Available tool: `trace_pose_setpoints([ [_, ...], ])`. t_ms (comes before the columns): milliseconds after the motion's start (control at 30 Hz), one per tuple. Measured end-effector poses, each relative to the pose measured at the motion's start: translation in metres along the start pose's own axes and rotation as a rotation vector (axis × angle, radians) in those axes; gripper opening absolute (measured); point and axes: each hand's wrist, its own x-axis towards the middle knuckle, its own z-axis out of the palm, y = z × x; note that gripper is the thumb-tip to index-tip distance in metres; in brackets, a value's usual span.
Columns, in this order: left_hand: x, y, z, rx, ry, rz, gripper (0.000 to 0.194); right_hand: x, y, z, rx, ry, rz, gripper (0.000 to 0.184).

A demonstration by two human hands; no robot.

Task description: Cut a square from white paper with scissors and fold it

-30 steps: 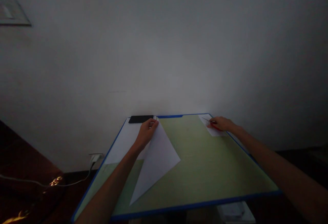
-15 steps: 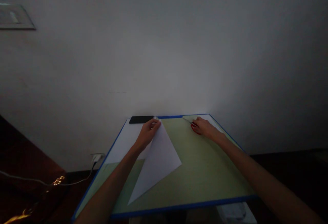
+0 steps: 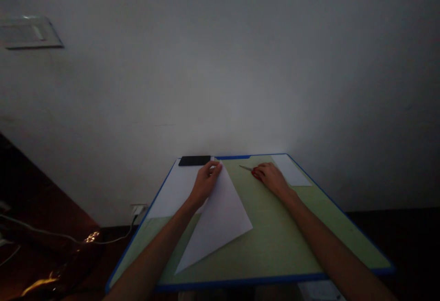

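Observation:
Between the fingers of my left hand is the top corner of a folded sheet of white paper, which hangs in a triangular shape over the green tabletop. My right hand is closed around the red handles of a pair of scissors. The blades point left, toward the paper, and stay apart from it. Whether the blades are spread is too small to tell.
A black phone-like slab lies at the table's far left edge, on another white sheet. A white paper piece rests at the far right corner. Behind stands a wall with a plugged-in cable at lower left.
My right hand has carried the scissors left from the far right paper piece toward the table's middle. My left hand keeps hold of the folded paper. The view has shifted slightly.

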Motion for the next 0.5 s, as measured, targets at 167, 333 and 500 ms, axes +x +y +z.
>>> trace_pose_setpoints([
  [167, 0.002, -0.002, -0.002, 0.074, 0.133, 0.055, 0.041, -0.012, -0.034, 0.0, 0.658, -0.015, -0.028, 0.044],
  [333, 0.007, -0.008, -0.007, 0.144, 0.347, 0.077, 0.039, -0.024, -0.061, 0.005, 1.06, -0.452, -0.162, 0.041],
  [500, 0.006, -0.014, -0.005, 0.01, 0.286, -0.05, 0.052, -0.015, -0.055, 0.013, 1.121, -0.199, -0.059, 0.037],
])
